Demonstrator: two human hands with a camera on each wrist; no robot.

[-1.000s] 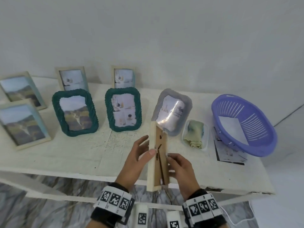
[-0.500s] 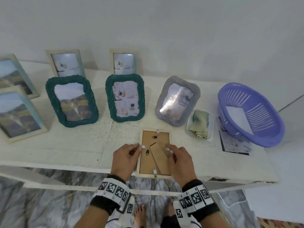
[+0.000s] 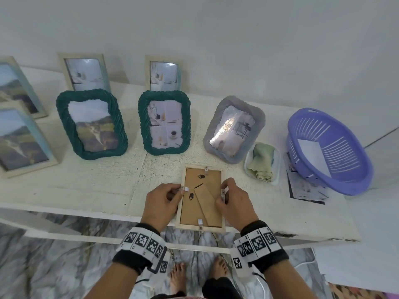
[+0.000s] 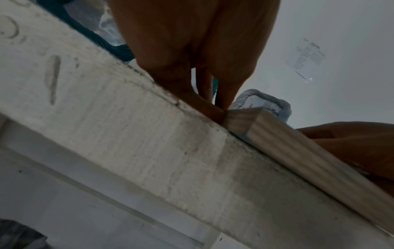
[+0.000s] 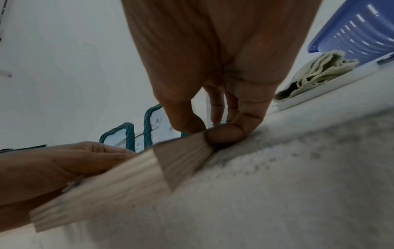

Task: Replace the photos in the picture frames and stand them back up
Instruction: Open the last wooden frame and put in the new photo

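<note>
A light wooden picture frame lies face down at the front edge of the white table. Its brown backing board and folded easel stand face up. My left hand pinches the small metal tab on the frame's left edge, with the fingers curled. My right hand pinches the tab on the right edge. In the left wrist view the left hand meets the frame's corner. The right wrist view has the right hand with its thumb against the frame's side. The photo inside is hidden.
Two green frames and a grey frame stand behind, with light wooden frames at the back and left. On the right are a white tray with a green cloth, a purple basket and loose photos.
A second ago both hands held the wooden frame up on its edge. It now lies face down at the table's front, and both hands have settled on its side tabs.
</note>
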